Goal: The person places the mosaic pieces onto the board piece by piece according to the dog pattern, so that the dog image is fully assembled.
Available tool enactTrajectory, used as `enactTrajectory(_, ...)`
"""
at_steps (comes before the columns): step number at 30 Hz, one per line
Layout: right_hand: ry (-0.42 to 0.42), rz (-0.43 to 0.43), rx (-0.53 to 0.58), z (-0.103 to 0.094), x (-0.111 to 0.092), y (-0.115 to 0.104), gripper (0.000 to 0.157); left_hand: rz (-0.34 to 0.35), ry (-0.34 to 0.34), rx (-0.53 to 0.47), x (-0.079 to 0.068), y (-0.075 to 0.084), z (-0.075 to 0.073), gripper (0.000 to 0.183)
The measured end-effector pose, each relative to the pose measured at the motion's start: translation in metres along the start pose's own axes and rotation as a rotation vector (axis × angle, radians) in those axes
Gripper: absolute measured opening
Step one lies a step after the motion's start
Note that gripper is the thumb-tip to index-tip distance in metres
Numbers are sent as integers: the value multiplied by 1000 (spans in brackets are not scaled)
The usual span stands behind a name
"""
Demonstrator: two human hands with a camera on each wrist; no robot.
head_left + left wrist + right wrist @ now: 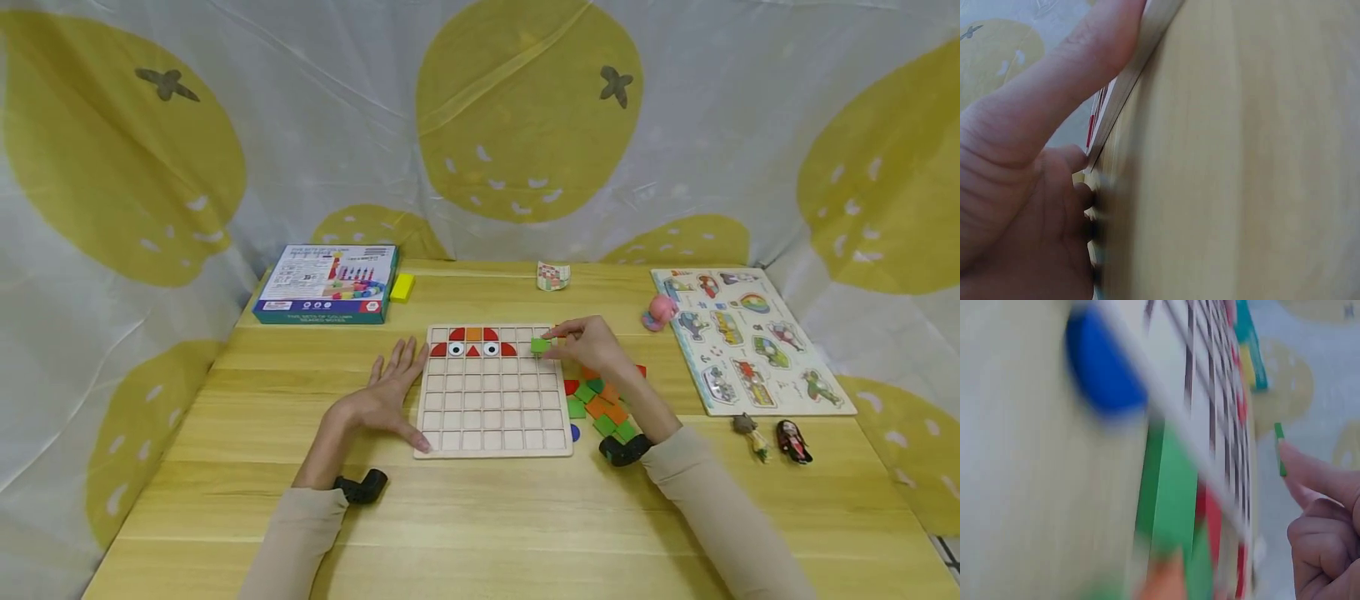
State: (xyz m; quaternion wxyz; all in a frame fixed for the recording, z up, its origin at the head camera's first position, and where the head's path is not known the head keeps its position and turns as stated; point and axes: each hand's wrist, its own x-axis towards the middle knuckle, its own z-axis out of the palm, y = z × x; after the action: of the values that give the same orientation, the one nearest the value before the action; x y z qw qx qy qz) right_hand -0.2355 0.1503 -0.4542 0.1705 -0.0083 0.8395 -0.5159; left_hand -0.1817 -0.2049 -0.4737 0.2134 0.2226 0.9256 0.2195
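Note:
A wooden grid board (493,392) lies flat on the table. Red, orange and white-with-eye tiles (473,342) fill part of its two far rows. Spread along the board's left side, my left hand (382,400) has its thumb (1094,59) on the near left corner and its other fingers by the far left edge. My right hand (592,343) pinches a green square tile (540,345) between thumb and fingertips over the far right of the grid. In the right wrist view, the same green tile (1280,450) is seen edge-on, raised off the board.
Loose green, orange and red tiles (600,408) lie right of the board, with a blue round piece (575,432). A box (327,283) and yellow block (402,287) stand back left. Rightward are a picture puzzle (750,342), a pink toy (662,312) and two small dolls (793,442).

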Motion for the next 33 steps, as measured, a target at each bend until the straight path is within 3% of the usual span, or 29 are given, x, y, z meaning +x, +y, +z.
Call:
enactTrajectory(6,-111,-52,-17,79,8,-37,23,3,-3,4,0,1,2,150)
enactTrajectory(9,-108,-59,-16,110,16,-45,26,0,-15,6,1,2,4,150)
enactTrajectory(12,-79,-62,-26,127,24,-48,27,0,-17,6,2,1,5,149)
enactTrajectory(28,-72,-114,-111,138,35,-56,24,0,-9,-4,-1,1,1,149)
enactTrajectory(33,-111,-139,-109,130,34,-60,26,-5,-9,-14,-2,2,0,149)
